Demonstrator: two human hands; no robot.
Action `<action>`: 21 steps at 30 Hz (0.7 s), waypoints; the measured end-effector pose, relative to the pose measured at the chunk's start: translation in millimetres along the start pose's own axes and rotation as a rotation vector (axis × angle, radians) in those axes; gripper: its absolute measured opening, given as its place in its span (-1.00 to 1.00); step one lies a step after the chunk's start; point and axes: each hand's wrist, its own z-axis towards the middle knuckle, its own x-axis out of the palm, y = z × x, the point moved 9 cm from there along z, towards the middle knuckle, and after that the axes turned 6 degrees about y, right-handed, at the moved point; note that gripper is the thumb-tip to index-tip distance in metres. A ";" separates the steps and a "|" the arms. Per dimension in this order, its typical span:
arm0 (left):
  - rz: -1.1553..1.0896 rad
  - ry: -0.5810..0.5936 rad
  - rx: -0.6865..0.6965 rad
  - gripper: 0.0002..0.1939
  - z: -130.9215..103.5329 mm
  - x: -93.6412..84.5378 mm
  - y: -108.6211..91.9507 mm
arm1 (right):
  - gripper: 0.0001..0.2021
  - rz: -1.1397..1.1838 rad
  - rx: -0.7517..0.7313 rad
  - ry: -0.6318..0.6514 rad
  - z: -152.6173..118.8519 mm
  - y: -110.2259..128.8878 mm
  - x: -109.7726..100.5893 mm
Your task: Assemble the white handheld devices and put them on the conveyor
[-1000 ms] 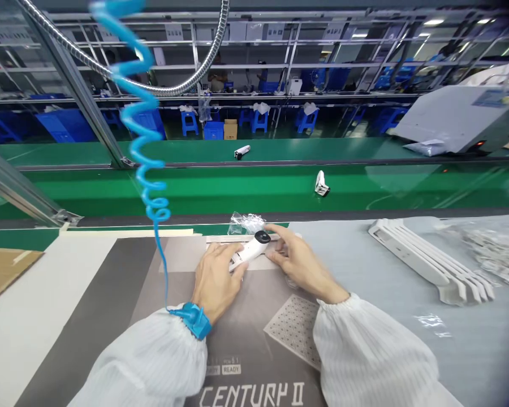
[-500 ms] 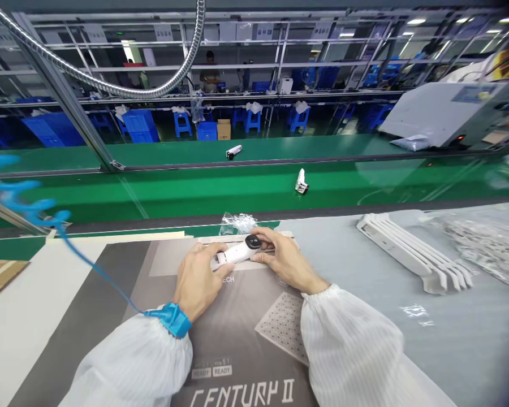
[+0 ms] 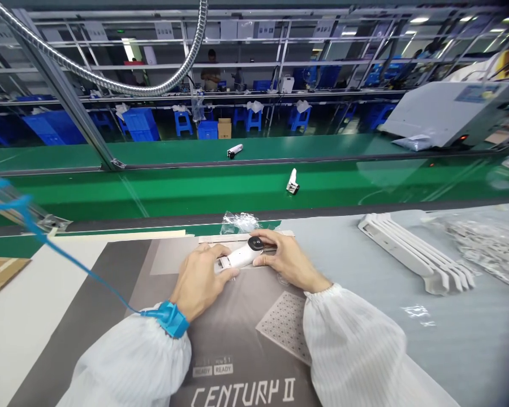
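Note:
Both hands hold one small white device (image 3: pixel 242 256) with a black round end, just above a grey printed mat (image 3: pixel 237 316). My left hand (image 3: pixel 198 277) grips its near left end; a blue wrist strap (image 3: pixel 169 318) with a coiled blue cord (image 3: pixel 46 240) sits on that wrist. My right hand (image 3: pixel 282 259) pinches the black round end. A crumpled clear plastic bag (image 3: pixel 237 221) lies just behind the device.
A stack of white plastic parts (image 3: pixel 415 251) lies at the right, with clear bags (image 3: pixel 483 246) beyond it. A green conveyor belt (image 3: pixel 195 189) carries a white device (image 3: pixel 292 182); another white device (image 3: pixel 234 150) lies on the far belt. Cardboard (image 3: pixel 0 271) sits at the left edge.
The coiled blue cord swung from the middle to the far left. The white device on the near belt drifted left. Both hands kept hold of the device, shifting it slightly.

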 end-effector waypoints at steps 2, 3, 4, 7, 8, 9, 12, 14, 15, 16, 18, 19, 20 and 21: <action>-0.038 0.008 0.026 -0.76 0.3 1.2 -1.9 | -0.45 0.023 0.023 0.004 0.1 -2.8 -3.4; -0.068 -0.001 0.041 -0.77 0.6 0.7 -2.6 | -0.46 0.047 0.034 0.010 0.1 -3.8 -4.6; -0.117 -0.009 0.057 -0.78 1.0 0.3 -3.1 | -0.47 0.086 0.040 0.010 0.0 -4.0 -5.7; -0.391 -0.019 0.098 -0.77 2.2 2.0 -4.6 | -0.49 0.321 0.054 -0.037 0.4 -2.4 -4.2; -0.488 -0.012 0.109 -0.76 2.2 4.3 -6.1 | -0.52 0.439 0.056 -0.064 0.8 -0.9 -0.9; -0.559 -0.007 0.122 -0.75 1.7 7.0 -8.8 | -0.55 0.575 0.062 -0.092 1.3 0.5 4.3; -0.544 -0.020 0.170 -0.70 -3.4 13.8 -23.1 | -0.55 1.007 0.123 -0.179 2.8 2.6 27.3; -0.378 0.014 0.191 -0.61 -8.1 21.5 -35.3 | -0.49 1.220 0.221 -0.259 1.1 -1.1 42.0; -0.266 0.061 0.179 -0.53 -10.0 27.6 -39.4 | -0.47 1.286 0.272 -0.302 -1.0 -3.7 47.0; -0.145 0.121 0.150 -0.44 -11.5 34.1 -41.0 | -0.45 1.329 0.319 -0.333 -3.4 -6.0 50.8; 0.075 0.246 0.093 -0.37 -14.0 43.9 -39.6 | -0.45 1.379 0.373 -0.355 -7.6 -8.6 54.4; 0.155 0.284 0.078 -0.39 -14.7 45.3 -38.1 | -0.43 1.394 0.381 -0.345 -8.9 -8.5 54.8; 0.207 0.304 0.079 -0.42 -14.6 44.6 -37.1 | -0.42 1.406 0.385 -0.322 -9.7 -7.8 55.0; 0.232 0.310 0.093 -0.43 -13.9 42.5 -36.3 | -0.41 1.417 0.385 -0.297 -10.1 -6.7 54.8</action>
